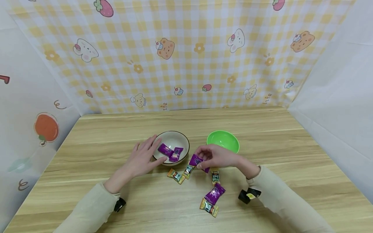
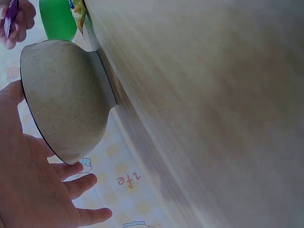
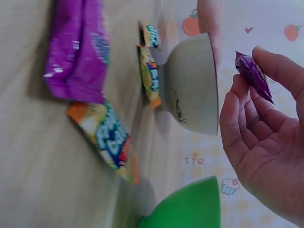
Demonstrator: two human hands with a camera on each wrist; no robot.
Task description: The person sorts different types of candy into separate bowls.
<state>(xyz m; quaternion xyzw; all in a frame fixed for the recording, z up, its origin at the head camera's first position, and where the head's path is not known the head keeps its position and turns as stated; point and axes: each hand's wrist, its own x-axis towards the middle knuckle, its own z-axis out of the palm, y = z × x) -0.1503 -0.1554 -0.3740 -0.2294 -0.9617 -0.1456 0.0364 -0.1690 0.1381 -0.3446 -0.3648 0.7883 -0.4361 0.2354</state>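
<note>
My right hand [image 1: 220,156] pinches a purple-wrapped candy [image 3: 254,75] between thumb and fingers, above the table just right of the cream bowl [image 1: 176,138]. Two purple candies, one at the left [image 1: 165,149] and one at the right [image 1: 176,154], lie inside that dark-rimmed bowl. At the bowl's left side my left hand [image 1: 142,159] has its fingers spread, touching the rim; the left wrist view shows the bowl's speckled outer wall [image 2: 66,95] beside them. A green bowl [image 1: 222,138] stands behind my right hand, which hides part of it.
Yellow-orange candies lie in front of the cream bowl, one left [image 1: 176,176] and one beside it [image 1: 188,171]. Another yellow candy [image 1: 215,177] is below my right hand. Nearer the front, a purple candy [image 1: 215,194] touches a yellow one [image 1: 209,207]. A checked cloth [image 1: 186,64] hangs behind.
</note>
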